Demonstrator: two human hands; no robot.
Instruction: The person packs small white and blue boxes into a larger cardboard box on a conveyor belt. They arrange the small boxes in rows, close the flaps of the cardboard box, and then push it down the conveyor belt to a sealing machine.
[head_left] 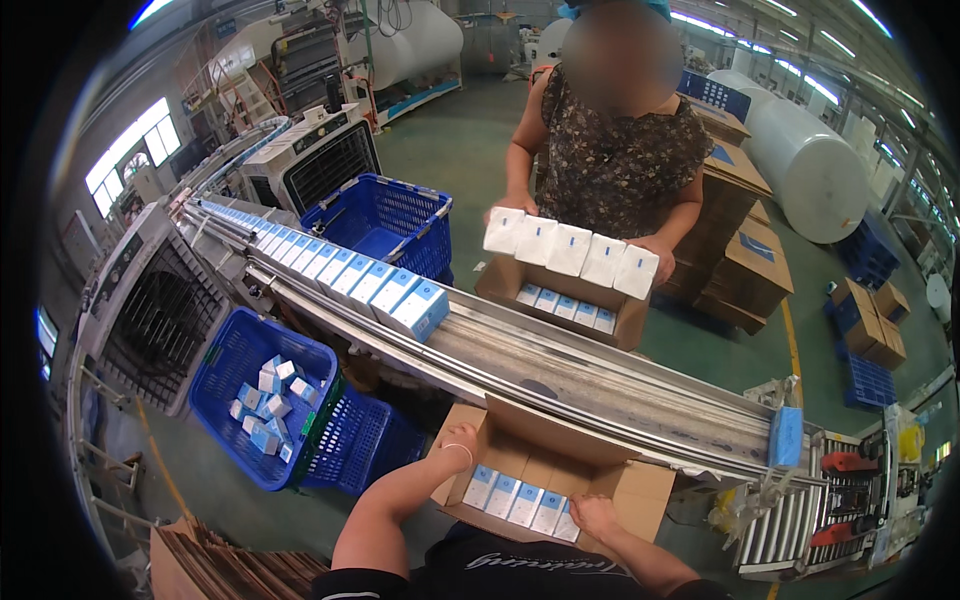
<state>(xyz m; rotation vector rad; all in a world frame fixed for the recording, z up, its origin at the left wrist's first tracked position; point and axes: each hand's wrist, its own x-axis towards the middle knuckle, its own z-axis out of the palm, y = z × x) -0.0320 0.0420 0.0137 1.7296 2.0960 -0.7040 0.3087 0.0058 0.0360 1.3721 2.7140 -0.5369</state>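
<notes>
An open cardboard box (640, 490) stands in front of me, against the near side of the conveyor. Inside it, a row of blue-and-white tissue packs (515, 503) lies along the near wall. My left hand (460, 440) is closed over the box's left end, fingers bent at the wall. My right hand (594, 515) has its fingers curled at the right end of the row, on the last pack. Its fingertips are partly hidden.
On the conveyor (600, 405), a line of tissue packs (370, 285) stands at the left. Across it, a co-worker holds a row of packs (570, 250) above another box (630, 322). Blue baskets (330, 375) stand left; flat cardboard (215, 565) is lower left.
</notes>
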